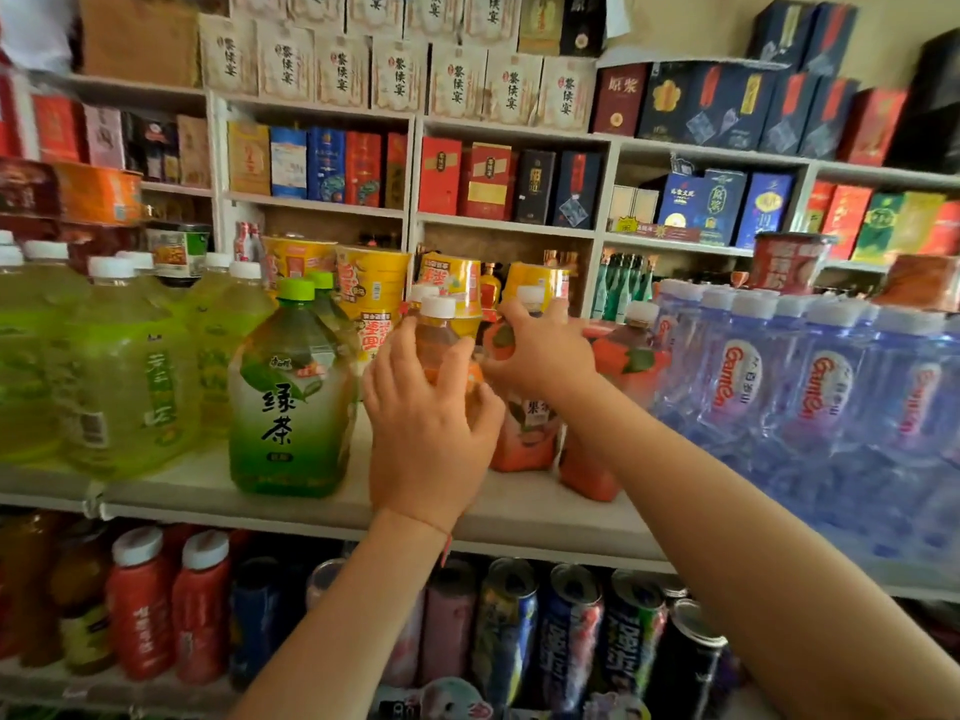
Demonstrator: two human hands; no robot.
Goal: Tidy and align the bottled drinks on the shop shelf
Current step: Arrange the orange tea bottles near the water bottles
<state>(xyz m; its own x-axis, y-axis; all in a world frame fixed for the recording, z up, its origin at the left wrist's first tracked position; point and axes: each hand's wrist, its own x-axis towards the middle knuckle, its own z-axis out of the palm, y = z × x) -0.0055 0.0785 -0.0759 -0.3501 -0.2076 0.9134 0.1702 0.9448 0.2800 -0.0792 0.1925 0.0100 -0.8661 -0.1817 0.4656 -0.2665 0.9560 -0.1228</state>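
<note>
Orange tea fills the bottle (435, 350) that my left hand (426, 433) holds, with my fingers curled round its front. It has a white cap and stands on the white shelf (208, 491), just right of the big green tea bottle (293, 402). My right hand (540, 350) grips the top of a red fruit tea bottle (524, 423) (its cap peeks out above my fingers). That bottle stands just behind and to the right of the orange one. Another red bottle (623, 366) stands close on its right, touching the pack of clear water bottles (810, 381). On the left of the shelf stand many big yellow-green bottles (124, 376). Yellow noodle cups (371, 288) sit behind the drinks. Cans (571, 631) and small red bottles (140, 600) fill the shelf below my arms.
</note>
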